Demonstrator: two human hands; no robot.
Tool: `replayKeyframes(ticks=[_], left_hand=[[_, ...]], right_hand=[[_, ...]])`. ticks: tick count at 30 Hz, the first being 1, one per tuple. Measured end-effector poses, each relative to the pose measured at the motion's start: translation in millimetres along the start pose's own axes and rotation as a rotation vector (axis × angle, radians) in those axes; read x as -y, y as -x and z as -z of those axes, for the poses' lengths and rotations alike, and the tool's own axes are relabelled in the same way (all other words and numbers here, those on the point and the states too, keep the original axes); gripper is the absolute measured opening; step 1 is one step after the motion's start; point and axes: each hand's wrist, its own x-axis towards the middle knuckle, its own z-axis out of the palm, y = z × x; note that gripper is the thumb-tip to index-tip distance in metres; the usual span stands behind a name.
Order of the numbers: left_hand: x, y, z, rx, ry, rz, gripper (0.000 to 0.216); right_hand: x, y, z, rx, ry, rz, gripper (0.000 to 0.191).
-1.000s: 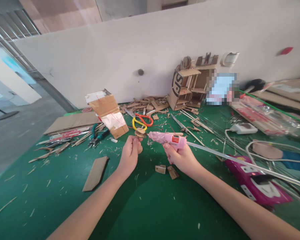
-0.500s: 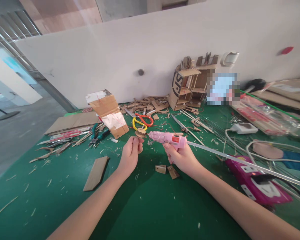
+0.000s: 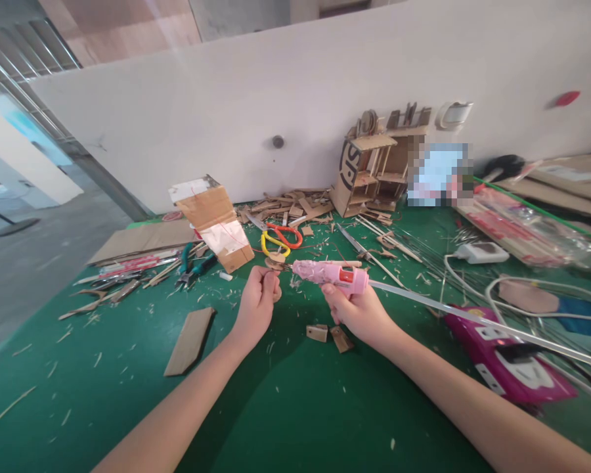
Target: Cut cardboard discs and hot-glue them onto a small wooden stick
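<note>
My right hand (image 3: pixel 350 305) is wrapped round the handle of a pink hot glue gun (image 3: pixel 331 274). A long clear glue stick (image 3: pixel 433 302) runs out of the gun's back end toward the right. Its nozzle points left, at small round cardboard discs (image 3: pixel 276 263) pinched in my left hand (image 3: pixel 260 297). The nozzle tip is at or very near the discs; whether it touches I cannot tell. My left fingers partly hide the discs. Just below the gun, two small cardboard pieces with holes (image 3: pixel 317 333) lie on the green table (image 3: pixel 285 420).
Scissors with red and yellow handles (image 3: pixel 284 230) lie behind my left hand. A folded cardboard piece (image 3: pixel 215 223) stands to their left, near pliers (image 3: pixel 197 268). At the back is a cardboard shelf model (image 3: pixel 347 184). A magenta power strip (image 3: pixel 512 368) and cables lie right.
The discs in my left hand have turned or tilted slightly, and the glue gun has shifted a touch to the left. Everything else looks the same.
</note>
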Motion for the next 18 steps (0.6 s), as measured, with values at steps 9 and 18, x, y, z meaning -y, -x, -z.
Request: replayKeyframes(ticks=[9,18], left_hand=[[-4.4,0.5,1.1,-0.026,-0.113,0.010,0.027],[-3.1,0.3,3.0,-0.126,-0.127,0.002,0.022]], right_hand=[[-0.6,-0.6,0.7,0.002,-0.004,-0.001,0.036],[5.9,-3.6,5.5,-0.091,0.110,-0.001,0.030]])
